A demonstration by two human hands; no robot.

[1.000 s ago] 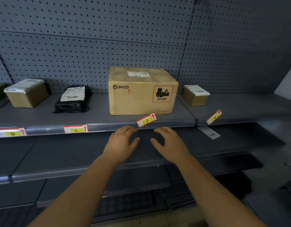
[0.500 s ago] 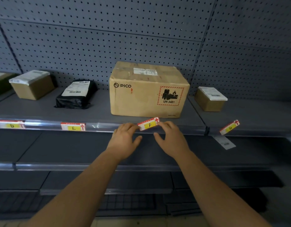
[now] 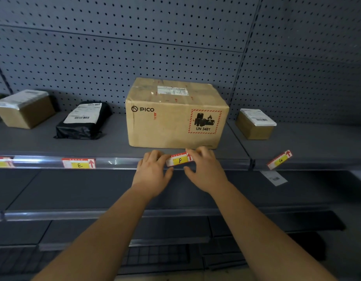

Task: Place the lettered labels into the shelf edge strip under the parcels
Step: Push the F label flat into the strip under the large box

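Note:
A white, red and yellow label marked F (image 3: 179,160) sits tilted at the clear shelf edge strip (image 3: 114,162), just below the big PICO carton (image 3: 175,114). My left hand (image 3: 152,172) touches its left end and my right hand (image 3: 204,169) holds its right end, fingers curled over the top edge. Label E (image 3: 79,163) sits flat in the strip under the black poly parcel (image 3: 83,120). Label D (image 3: 2,162) shows at the far left. Label G (image 3: 279,160) hangs crooked on the right strip below a small carton (image 3: 255,123).
A taped brown box (image 3: 23,108) stands at the far left of the shelf. A loose white slip (image 3: 274,177) lies on the lower shelf (image 3: 94,189) at right. Grey pegboard (image 3: 175,47) backs the shelving, and more shelves run below.
Both hands rose from below the strip to the F label and now pinch its two ends. The camera moved closer and the label still sits tilted.

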